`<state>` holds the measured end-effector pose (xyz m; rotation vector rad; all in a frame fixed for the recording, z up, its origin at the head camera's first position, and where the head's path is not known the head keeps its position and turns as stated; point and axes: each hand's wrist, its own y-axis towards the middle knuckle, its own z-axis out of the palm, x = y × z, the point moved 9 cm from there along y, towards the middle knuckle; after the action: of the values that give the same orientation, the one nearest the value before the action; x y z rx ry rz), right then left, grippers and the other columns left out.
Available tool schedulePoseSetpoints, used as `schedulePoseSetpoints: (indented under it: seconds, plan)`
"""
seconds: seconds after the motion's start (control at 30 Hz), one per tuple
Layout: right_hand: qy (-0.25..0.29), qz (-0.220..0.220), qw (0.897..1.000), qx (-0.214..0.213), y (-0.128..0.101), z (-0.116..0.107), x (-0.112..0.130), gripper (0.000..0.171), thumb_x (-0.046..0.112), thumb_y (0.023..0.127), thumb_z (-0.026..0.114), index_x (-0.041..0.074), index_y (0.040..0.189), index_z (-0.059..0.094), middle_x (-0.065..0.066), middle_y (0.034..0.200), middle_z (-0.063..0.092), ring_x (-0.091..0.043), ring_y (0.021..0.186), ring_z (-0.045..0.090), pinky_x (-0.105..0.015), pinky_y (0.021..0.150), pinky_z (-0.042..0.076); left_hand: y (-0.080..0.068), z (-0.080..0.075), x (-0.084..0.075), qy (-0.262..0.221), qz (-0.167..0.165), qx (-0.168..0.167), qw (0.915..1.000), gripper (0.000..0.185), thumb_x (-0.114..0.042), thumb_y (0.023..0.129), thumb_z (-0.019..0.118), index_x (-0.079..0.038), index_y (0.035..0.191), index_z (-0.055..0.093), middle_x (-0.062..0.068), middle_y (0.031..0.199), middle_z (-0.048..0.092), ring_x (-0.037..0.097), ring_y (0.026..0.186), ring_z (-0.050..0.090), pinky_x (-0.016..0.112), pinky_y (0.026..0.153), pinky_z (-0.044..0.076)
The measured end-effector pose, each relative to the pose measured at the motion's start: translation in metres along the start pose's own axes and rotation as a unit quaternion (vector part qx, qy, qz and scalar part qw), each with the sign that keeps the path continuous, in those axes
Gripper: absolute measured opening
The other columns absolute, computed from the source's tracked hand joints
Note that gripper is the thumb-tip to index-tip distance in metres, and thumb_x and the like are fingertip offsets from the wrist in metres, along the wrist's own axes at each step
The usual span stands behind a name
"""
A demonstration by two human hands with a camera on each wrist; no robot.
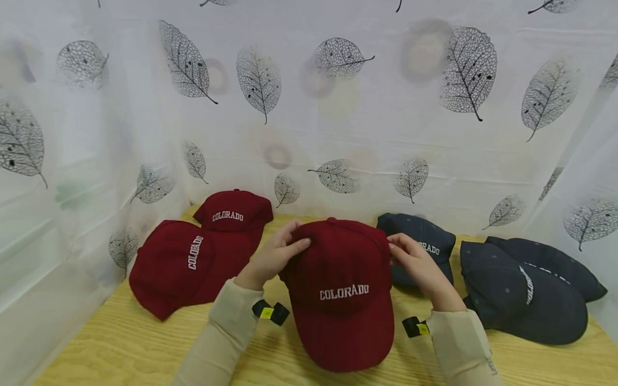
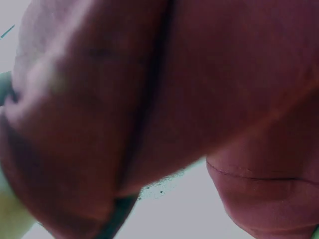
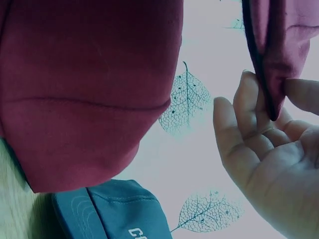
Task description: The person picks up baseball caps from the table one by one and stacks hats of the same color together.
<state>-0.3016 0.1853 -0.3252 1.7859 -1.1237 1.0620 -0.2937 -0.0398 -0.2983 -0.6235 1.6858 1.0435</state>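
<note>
Squarely between both hands, the maroon cloth cap lettered COLORADO (image 1: 340, 289) lies on the pale wooden table (image 1: 120, 343), brim toward the person, left hand (image 1: 275, 257) and right hand (image 1: 417, 262) each pinching its crown edge, equally near

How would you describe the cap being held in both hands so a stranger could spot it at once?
On the wooden table, find the red cap in the middle, between two red caps and the navy caps. Only this one is pinched by the left hand and right hand, brim toward the viewer.
</note>
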Motion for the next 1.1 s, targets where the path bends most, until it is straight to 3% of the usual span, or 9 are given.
schedulePoseSetpoints:
  seconds: [0.23,0.5,0.77,0.83,1.0,1.1]
  plan:
    - [-0.034,0.009,0.999,0.001,0.000,-0.003,-0.005,0.028,0.016,0.095,0.041,-0.007,0.110,0.046,-0.013,0.095,0.056,-0.013,0.083,0.056,-0.026,0.074,0.047,0.004,-0.006,0.012,0.064,-0.015,-0.033,0.9973,0.011,-0.006,0.090,0.049,0.000,0.099,0.047,0.008,0.088,0.052,0.018,0.074,0.050,0.029,0.060,0.042]
    - [-0.083,0.025,0.996,0.012,0.000,-0.003,-0.010,0.024,0.012,0.094,0.043,-0.007,0.107,0.048,-0.013,0.092,0.056,-0.017,0.081,0.057,-0.034,0.073,0.048,0.007,-0.009,0.023,0.079,-0.023,-0.060,0.9948,0.012,-0.005,0.090,0.050,0.001,0.100,0.049,0.010,0.092,0.053,0.018,0.078,0.049,0.030,0.065,0.041]
    - [-0.113,0.030,0.993,0.022,0.001,-0.003,-0.015,0.019,0.009,0.093,0.044,-0.008,0.100,0.050,-0.011,0.085,0.057,-0.021,0.074,0.058,-0.035,0.069,0.049,0.009,-0.020,0.045,0.101,-0.054,-0.134,0.9843,0.006,-0.007,0.089,0.051,-0.001,0.092,0.052,0.008,0.088,0.055,0.017,0.077,0.048,0.030,0.069,0.038]
    - [-0.122,0.034,0.992,0.020,0.002,-0.003,-0.018,0.017,0.008,0.092,0.045,-0.007,0.098,0.051,-0.010,0.083,0.058,-0.021,0.073,0.059,-0.031,0.067,0.049,0.008,-0.020,0.042,0.114,-0.063,-0.146,0.9807,0.005,-0.005,0.089,0.052,0.000,0.089,0.051,0.007,0.086,0.054,0.017,0.077,0.047,0.030,0.069,0.038]
    - [-0.140,0.044,0.989,0.011,0.004,-0.003,-0.024,0.014,0.005,0.091,0.045,-0.007,0.095,0.051,-0.009,0.080,0.058,-0.021,0.071,0.059,-0.033,0.065,0.050,0.007,-0.022,0.047,0.134,-0.079,-0.155,0.9756,0.006,-0.006,0.088,0.052,0.000,0.089,0.051,0.009,0.087,0.054,0.020,0.080,0.047,0.032,0.071,0.037]
    - [-0.145,0.053,0.988,0.012,0.004,-0.002,-0.027,0.014,0.004,0.091,0.045,-0.007,0.095,0.052,-0.009,0.079,0.058,-0.021,0.070,0.060,-0.034,0.065,0.050,0.009,-0.027,0.064,0.138,-0.084,-0.149,0.9757,0.011,-0.008,0.089,0.053,-0.001,0.097,0.053,0.009,0.093,0.056,0.020,0.085,0.050,0.034,0.075,0.039]
